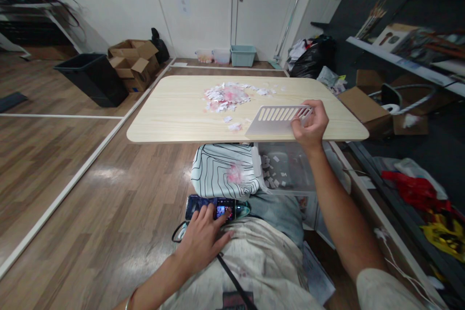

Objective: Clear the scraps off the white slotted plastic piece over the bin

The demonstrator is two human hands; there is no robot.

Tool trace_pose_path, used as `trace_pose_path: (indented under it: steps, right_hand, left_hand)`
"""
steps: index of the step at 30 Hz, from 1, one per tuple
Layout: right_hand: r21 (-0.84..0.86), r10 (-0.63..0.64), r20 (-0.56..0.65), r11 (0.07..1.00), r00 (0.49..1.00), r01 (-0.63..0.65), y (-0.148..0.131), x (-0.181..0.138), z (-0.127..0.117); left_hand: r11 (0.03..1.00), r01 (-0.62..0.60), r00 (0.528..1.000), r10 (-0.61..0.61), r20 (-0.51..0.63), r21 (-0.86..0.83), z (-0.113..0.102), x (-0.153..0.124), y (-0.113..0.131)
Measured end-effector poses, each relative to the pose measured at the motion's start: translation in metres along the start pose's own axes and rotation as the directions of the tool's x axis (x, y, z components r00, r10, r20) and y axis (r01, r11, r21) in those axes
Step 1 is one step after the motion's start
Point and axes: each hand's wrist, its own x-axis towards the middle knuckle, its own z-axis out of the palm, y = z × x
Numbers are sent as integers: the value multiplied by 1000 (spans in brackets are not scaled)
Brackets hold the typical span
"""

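Observation:
My right hand [308, 123] is closed on the edge of a flat white slotted plastic lid [278, 118] that lies on the near right part of a light wooden table [174, 111]. A heap of small white and pink paper scraps [228, 94] lies just beyond the lid in the middle of the table. My left hand [203, 240] rests on my lap with fingers spread, its fingertips touching the lit screen of a phone [214, 207].
A clear plastic bin [286, 169] with paper scraps stands under the table beside a patterned cushion [221, 172]. Cardboard boxes [134, 63] and a black crate [90, 77] stand on the floor far left. Shelves and clutter [407, 43] line the right side.

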Motion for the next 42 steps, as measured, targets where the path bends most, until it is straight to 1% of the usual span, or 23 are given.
trace_pose_path:
  steps: [2, 6, 11, 18, 23, 26, 30, 36, 42]
  right_hand:
    - [6, 1, 1, 1000, 1000, -1, 0, 0, 0]
    - [33, 25, 11, 999, 1000, -26, -4, 2, 0]
    - [-7, 67, 16, 998, 998, -67, -12, 4, 1]
    - [-14, 55, 6, 998, 998, -55, -10, 3, 1]
    - [20, 47, 11, 999, 999, -47, -5, 3, 1]
    - [16, 66, 14, 998, 998, -66, -7, 3, 1]
    - [25, 73, 31, 997, 997, -74, -9, 3, 1]
    - [21, 51, 12, 998, 999, -52, -5, 2, 1]
    - [36, 41, 17, 998, 999, -42, -1, 1, 0]
  left_hand:
    - [999, 15, 999, -16, -39, -30, 1, -2, -4]
    - [994, 92, 989, -98, -110, -54, -2, -11, -16]
    - [991, 136, 986, -135, -96, 10, -6, -16, -27]
    - [988, 148, 986, -143, -85, 44, -7, -14, -31]
    - [988, 154, 981, -150, -126, 22, 0, -20, -33]
    - [987, 157, 979, -151, -140, 32, 4, -23, -33]
    - [988, 154, 982, -149, -120, 28, 4, -23, -31]
    - [994, 111, 989, -110, -101, 7, 3, -23, -28]
    - [997, 75, 997, -74, -19, 27, 3, -25, -23]
